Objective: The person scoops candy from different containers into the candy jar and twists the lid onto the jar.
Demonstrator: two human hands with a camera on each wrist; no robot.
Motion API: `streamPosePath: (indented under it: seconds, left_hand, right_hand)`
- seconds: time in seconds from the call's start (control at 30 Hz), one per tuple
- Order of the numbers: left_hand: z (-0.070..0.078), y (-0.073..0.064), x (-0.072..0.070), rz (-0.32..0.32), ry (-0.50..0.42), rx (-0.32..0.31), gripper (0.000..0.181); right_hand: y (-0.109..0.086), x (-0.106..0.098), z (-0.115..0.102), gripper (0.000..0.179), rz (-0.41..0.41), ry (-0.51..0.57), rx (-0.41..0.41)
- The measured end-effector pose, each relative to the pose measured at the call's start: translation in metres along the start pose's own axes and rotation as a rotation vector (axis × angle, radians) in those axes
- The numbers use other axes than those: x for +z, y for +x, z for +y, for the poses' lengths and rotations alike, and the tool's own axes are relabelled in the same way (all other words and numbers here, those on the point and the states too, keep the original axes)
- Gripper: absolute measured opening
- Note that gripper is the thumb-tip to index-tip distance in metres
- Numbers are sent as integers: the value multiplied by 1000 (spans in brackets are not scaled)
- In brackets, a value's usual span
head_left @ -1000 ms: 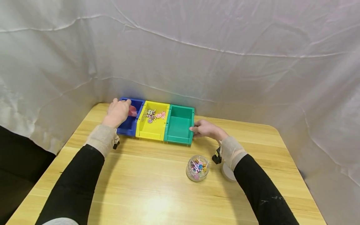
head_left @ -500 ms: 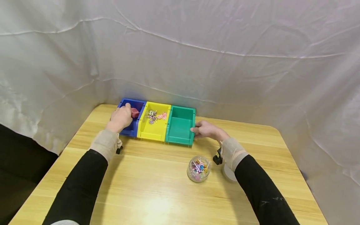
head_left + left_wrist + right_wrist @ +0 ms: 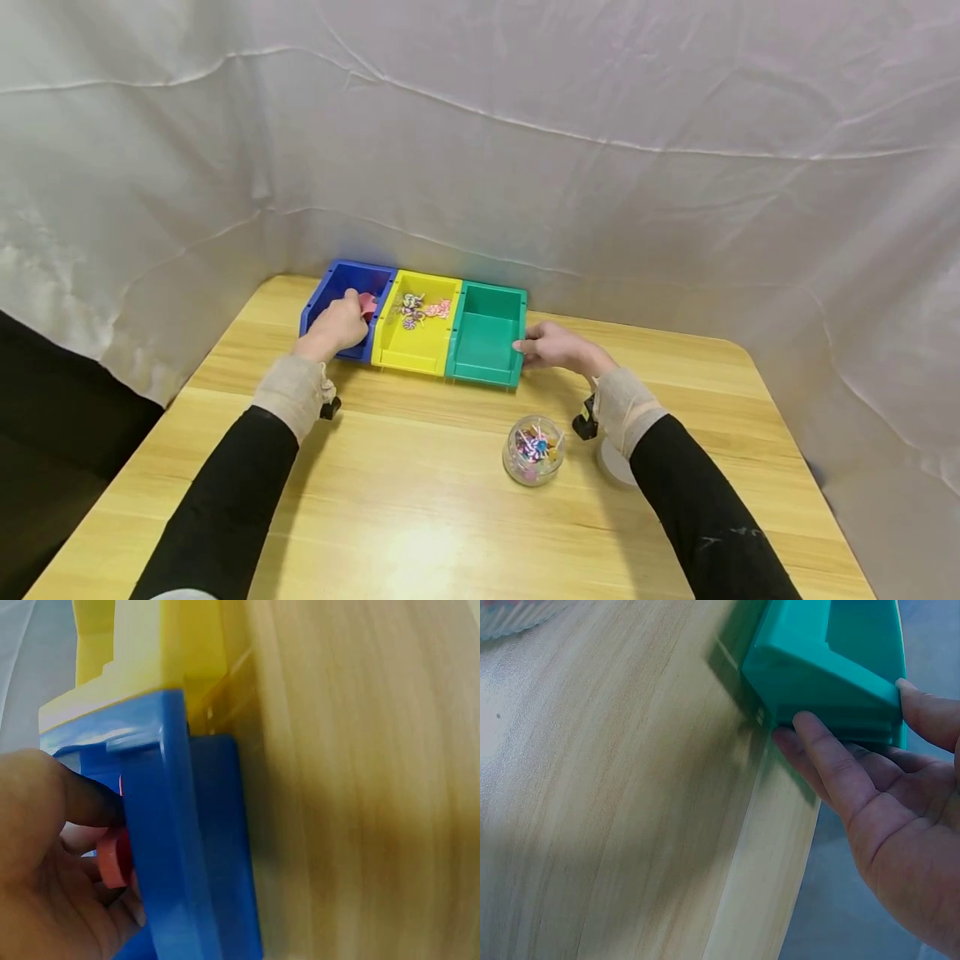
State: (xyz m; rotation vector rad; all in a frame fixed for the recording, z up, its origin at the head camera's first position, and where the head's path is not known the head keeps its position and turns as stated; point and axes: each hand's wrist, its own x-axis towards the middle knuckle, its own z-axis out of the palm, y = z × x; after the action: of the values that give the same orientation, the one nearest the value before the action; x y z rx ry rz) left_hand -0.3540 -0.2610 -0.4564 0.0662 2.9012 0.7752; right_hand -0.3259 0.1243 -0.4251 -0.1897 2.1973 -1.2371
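My left hand [image 3: 337,325] is inside the blue bin [image 3: 358,279] at the left of the row. It holds a pink scoop [image 3: 367,306], whose round handle end [image 3: 114,859] shows by the palm in the left wrist view. The blue wall hides the rest of the scoop there. At the other end of the row, my right hand [image 3: 553,346] grips the side of the green bin [image 3: 832,694], thumb at its rim and fingers along its outer wall. Between these bins is the yellow bin [image 3: 412,354], holding several purple-and-white and pink swirl candies [image 3: 414,312].
A glass jar [image 3: 517,467] of wrapped lollipops stands nearer on the wooden table [image 3: 420,450], in front of the green bin. Beside it a pale round lid [image 3: 617,463] is partly hidden under the right forearm. A light curtain [image 3: 480,167] hangs behind the table.
My left hand has moved toward me and lower within the blue bin, with the pink scoop. The right hand keeps its place on the green bin. The head view has shifted slightly.
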Motion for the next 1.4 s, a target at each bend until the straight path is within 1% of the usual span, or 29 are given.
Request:
streamPosePath:
  seconds: [0.07, 0.13, 0.23, 0.4, 0.63, 0.8, 0.87, 1.0, 1.13, 1.4]
  left_hand:
    - [2, 1, 2, 2, -23, -10, 44]
    - [3, 2, 5, 18, -42, -23, 48]
    - [4, 1, 8, 37, -61, -45, 57]
    - [1, -1, 12, 35, -82, -63, 61]
    - [-5, -3, 12, 67, -125, -1, 48]
    - [-5, -5, 10, 92, -172, 31, 38]
    - [-4, -7, 9, 103, -195, 32, 36]
    - [-4, -9, 10, 133, -241, 29, 37]
    - [-7, -11, 11, 158, -268, 31, 39]
    - [-10, -13, 12, 176, -321, 16, 43]
  right_hand:
    - [0, -1, 0, 43, 4, -3, -1]
    - [-1, -2, 0, 42, 13, -2, -2]
    - [-1, -1, 0, 41, 18, -3, -3]
    - [0, 0, 1, 40, 12, 2, -1]
    - [-1, -2, 1, 40, 12, 3, -1]
    - [-2, -4, 2, 38, 15, -3, -1]
    - [-2, -5, 2, 37, 17, -3, 0]
    - [-3, -4, 0, 37, 18, -1, 5]
    - [-3, -4, -1, 42, 11, 6, 10]
    - [-2, -5, 1, 41, 8, 19, 16]
